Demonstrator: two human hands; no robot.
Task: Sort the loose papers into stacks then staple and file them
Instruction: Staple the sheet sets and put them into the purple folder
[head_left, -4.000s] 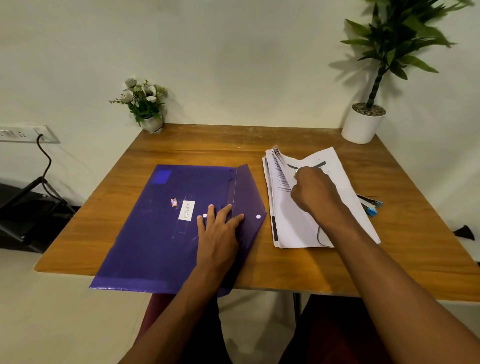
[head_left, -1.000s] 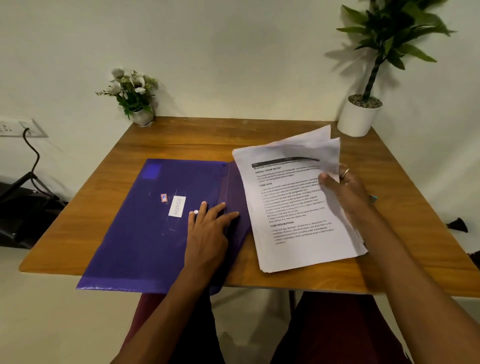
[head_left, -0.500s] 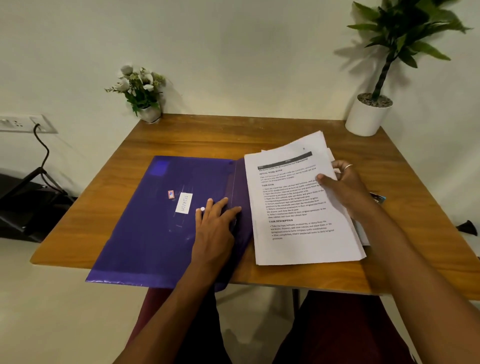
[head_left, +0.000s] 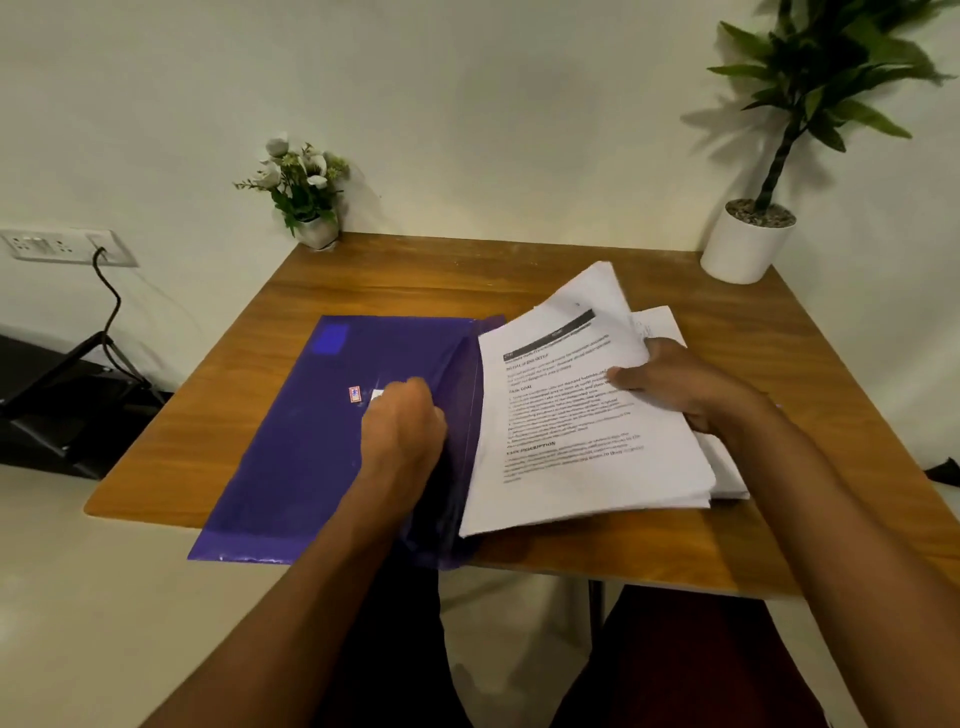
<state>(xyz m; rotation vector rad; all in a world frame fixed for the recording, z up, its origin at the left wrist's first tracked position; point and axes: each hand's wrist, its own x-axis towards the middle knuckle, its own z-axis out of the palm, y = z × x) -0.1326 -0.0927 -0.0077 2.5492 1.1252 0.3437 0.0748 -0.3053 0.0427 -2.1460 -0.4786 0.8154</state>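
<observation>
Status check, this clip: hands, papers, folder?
Left hand grips purple folder at its mouth. Right hand holds paper stack at the opening. Nothing seen blocking.

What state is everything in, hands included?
Purple folder: lying flat, flap open, mouth edge lifted.
Left hand: grips the folder's mouth edge.
Paper stack: raised, tilted, left edge at folder's mouth.
Right hand: holds the paper stack, thumb on top.
Other papers: lying flat beneath the stack.
Potted plant: upright.
Flower pot: upright.
Plug: in wall socket.

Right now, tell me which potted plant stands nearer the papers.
The tall green plant in the white pot at the back right corner; the small flowering one sits back left.
</observation>
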